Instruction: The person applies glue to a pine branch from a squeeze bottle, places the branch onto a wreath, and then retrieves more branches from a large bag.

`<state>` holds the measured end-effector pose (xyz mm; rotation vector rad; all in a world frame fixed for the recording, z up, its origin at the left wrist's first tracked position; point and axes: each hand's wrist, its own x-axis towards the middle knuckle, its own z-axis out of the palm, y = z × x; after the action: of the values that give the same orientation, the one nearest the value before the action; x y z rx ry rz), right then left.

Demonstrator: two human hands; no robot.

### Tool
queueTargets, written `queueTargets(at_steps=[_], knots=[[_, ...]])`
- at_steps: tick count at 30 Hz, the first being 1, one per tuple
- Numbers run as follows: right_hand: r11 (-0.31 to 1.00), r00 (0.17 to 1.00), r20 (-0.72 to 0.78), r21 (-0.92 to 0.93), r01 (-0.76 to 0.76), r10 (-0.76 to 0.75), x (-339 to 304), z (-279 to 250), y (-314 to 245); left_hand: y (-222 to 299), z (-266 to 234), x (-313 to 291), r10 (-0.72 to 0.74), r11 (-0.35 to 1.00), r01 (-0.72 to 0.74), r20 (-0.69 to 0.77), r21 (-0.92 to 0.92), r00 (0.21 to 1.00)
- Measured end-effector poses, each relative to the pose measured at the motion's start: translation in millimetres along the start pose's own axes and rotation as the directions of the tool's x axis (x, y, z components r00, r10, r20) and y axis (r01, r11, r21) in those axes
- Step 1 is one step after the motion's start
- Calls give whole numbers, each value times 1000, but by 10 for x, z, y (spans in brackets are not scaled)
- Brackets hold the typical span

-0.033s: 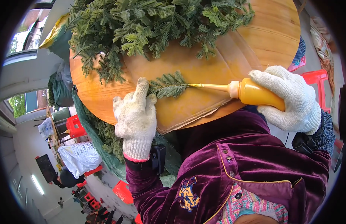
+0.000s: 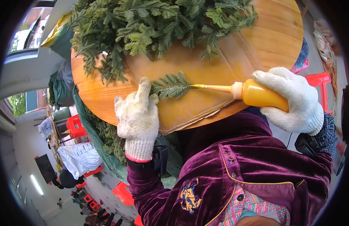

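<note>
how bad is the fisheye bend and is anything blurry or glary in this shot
Head view: strong fisheye, with a black rim and the round wooden table bulging; soft daylight, no hard shadows or glare; the left hand, sprig and orange squeeze bottle in the right hand are sharp; the background at lower left is small and smeared.

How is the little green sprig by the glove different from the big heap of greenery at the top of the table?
The sprig lies alone, flat on cardboard, pinned by the left hand, with the nozzle of the yellow bottle at its stem. The heap is many tangled branches, untouched. Both have the same feathery green needles.
</note>
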<state>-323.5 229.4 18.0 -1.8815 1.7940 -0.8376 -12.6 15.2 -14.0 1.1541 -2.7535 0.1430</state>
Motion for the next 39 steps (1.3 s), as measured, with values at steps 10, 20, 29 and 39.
queueTargets(at_steps=[10,20,29,39], knots=[[889,977,-108,442,-118,184,59,119,224,-603,-204,-699,-302,953,287,-314,-95,900],[757,960,-120,642,-119,253,214,304,448,-1244,-304,-1285,-787,584,791,-111,179,606],[705,951,-130,700,-112,280,121,326,349,-390,-225,388,-516,836,480,-84,-267,852],[704,948,-131,700,-119,291,127,335,322,-696,-169,84,-476,664,297,-82,-687,876]])
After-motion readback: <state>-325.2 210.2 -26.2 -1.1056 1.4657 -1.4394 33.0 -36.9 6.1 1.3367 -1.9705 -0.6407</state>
